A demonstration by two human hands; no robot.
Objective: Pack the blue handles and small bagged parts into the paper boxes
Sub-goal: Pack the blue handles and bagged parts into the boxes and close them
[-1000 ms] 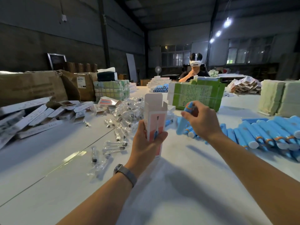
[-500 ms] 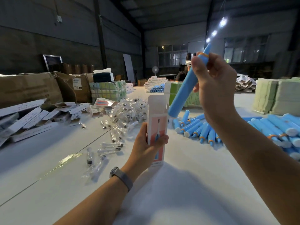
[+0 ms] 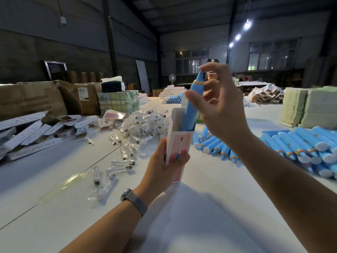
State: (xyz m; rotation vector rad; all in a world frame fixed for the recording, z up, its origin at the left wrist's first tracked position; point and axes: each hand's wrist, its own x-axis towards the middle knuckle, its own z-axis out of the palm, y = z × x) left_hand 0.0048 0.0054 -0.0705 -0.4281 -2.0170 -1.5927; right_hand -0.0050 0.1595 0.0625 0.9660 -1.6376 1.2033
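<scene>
My left hand (image 3: pixel 164 165) grips an upright pink-and-white paper box (image 3: pixel 179 143) with its top flap open. A blue handle (image 3: pixel 189 115) stands tilted in the box's mouth, its lower part inside and its orange-ringed top sticking out. My right hand (image 3: pixel 222 114) is beside the handle with fingers spread. The index fingertip sits at the handle's tip and the thumb lies across its front. More blue handles (image 3: pixel 300 147) lie heaped on the table at right. Small bagged parts (image 3: pixel 144 123) are piled behind the box, and a few lie loose (image 3: pixel 118 165) to its left.
Flat paper boxes (image 3: pixel 32 132) lie scattered at far left before big cardboard cartons (image 3: pixel 32 99). A green packaged stack (image 3: pixel 118 103) stands behind the bags. Pale green stacks (image 3: pixel 310 106) stand at right. Finished boxes (image 3: pixel 171 92) are stacked at the far end of the white table (image 3: pixel 200 216).
My right hand lifted a blue handle from the pile, raised it over the box and lowered its end into the open top. The fingers have now spread. My left hand kept the box upright.
</scene>
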